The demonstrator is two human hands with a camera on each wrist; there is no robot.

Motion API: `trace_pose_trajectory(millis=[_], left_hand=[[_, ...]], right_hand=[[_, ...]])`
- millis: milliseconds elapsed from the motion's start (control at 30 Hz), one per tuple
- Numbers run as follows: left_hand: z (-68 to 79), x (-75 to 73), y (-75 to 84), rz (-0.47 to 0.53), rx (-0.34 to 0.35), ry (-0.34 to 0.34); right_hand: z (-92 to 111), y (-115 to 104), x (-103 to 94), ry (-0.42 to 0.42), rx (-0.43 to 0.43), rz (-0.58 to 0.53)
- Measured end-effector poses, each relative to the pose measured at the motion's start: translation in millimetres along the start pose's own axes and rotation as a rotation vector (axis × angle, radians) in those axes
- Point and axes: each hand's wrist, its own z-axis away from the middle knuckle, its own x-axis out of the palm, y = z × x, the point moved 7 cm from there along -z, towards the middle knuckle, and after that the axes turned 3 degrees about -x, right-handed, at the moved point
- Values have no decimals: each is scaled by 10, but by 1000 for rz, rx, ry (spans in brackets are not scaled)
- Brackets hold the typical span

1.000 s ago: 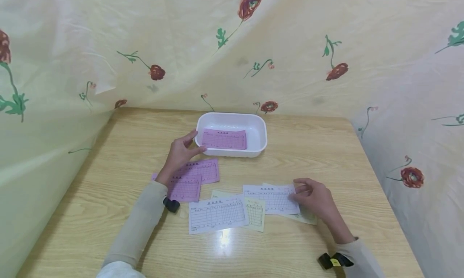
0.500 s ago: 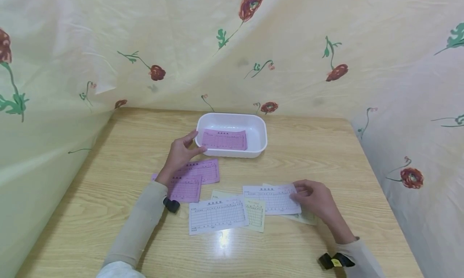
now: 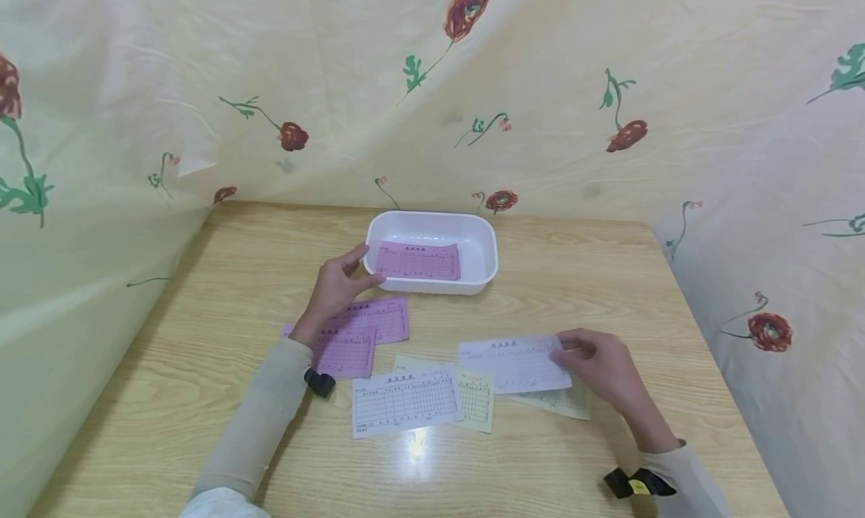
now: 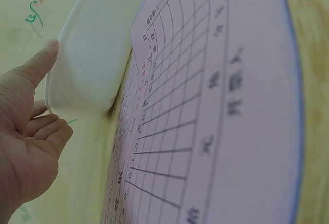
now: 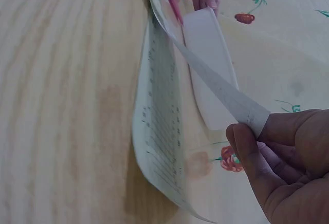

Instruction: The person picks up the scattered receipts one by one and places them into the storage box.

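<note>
My left hand (image 3: 333,287) grips the left end of a white plastic tray (image 3: 481,255), its thumb and fingers at the rim. In the left wrist view the tray wall (image 4: 92,44) meets the fingers. Inside the tray lie pink printed slips (image 3: 419,261). My right hand (image 3: 601,364) pinches the right edge of a white printed slip (image 3: 513,364); the right wrist view shows that slip (image 5: 221,88) raised at the pinched end. Beneath it a pale green slip (image 3: 574,402) lies on the table, partly covered.
Two pink slips (image 3: 348,353), (image 3: 385,319) lie under and beside my left forearm. Another white slip (image 3: 405,402) overlaps a pale green slip (image 3: 480,405) at the table's middle. Flower-patterned cloth (image 3: 338,90) rises behind the wooden table (image 3: 608,278) and along its sides.
My right hand has lifted the white slip and shifted it a little right and away, baring more of the green slip below. The left hand and the tray have stayed put.
</note>
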Motion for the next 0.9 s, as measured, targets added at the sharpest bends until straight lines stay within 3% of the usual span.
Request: trace_pose_trajectory(millis=[900], left_hand=[[5, -13, -6, 0, -3, -4]], right_hand=[[-118, -109, -488, 143, -14, -96]])
